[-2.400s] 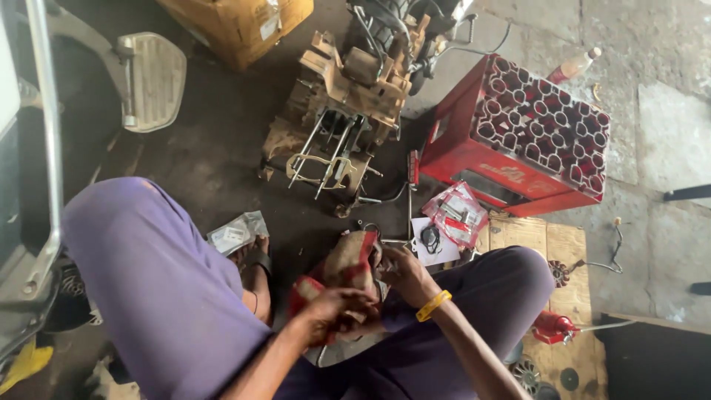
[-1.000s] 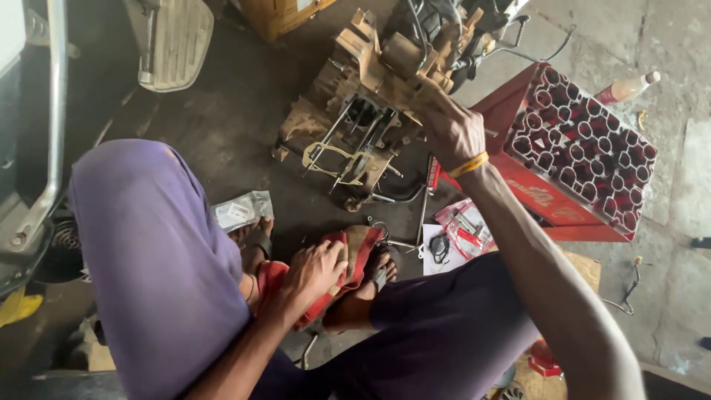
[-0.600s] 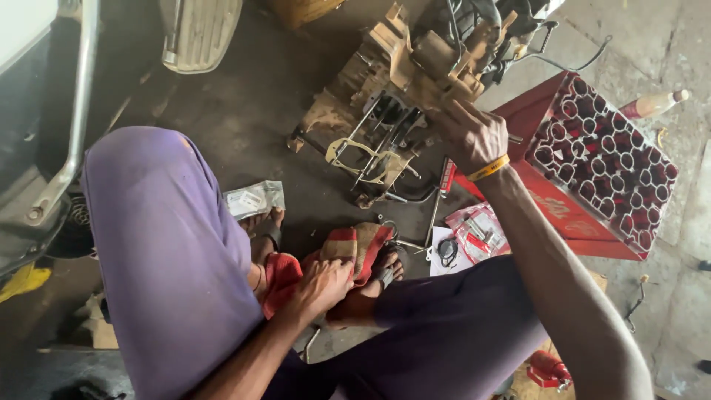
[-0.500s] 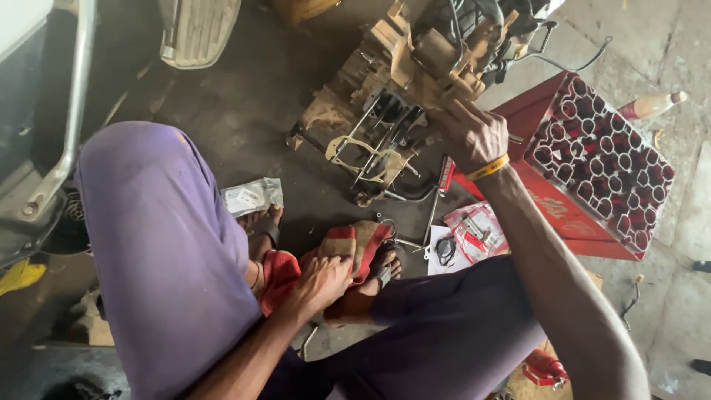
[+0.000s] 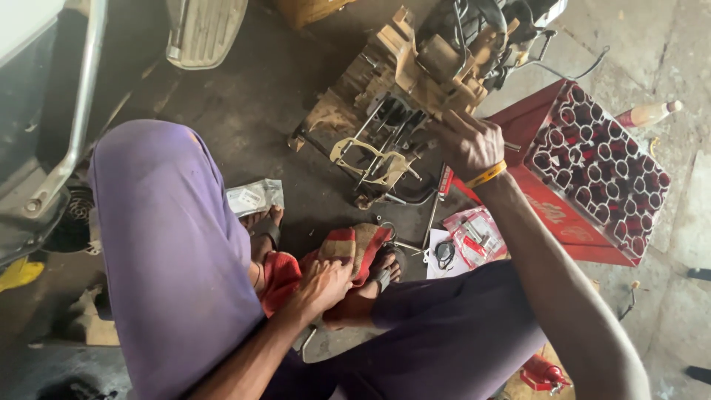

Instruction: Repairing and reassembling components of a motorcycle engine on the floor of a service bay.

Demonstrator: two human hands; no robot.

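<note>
I sit on the floor in purple trousers with a dirty engine block (image 5: 404, 81) in front of me. My right hand (image 5: 468, 141), with a yellow wristband, reaches out and rests against the block's lower right side, fingers curled on a thin metal part there. My left hand (image 5: 323, 283) lies low between my knees, pressing on a red and tan rag (image 5: 348, 248) spread over my feet. Long studs and a tan gasket (image 5: 366, 155) stick out from the engine toward me.
A red crate (image 5: 592, 163) with honeycomb cells stands at the right, a bottle (image 5: 648, 113) behind it. Small part packets (image 5: 474, 237), a black ring and tools lie by my right knee. A plastic bag (image 5: 254, 197) lies left of my foot. A vehicle footboard (image 5: 204, 30) is top left.
My right hand left the rag and reached up to the engine block, where it now stays. My left hand remains on the rag. The view shifted slightly.
</note>
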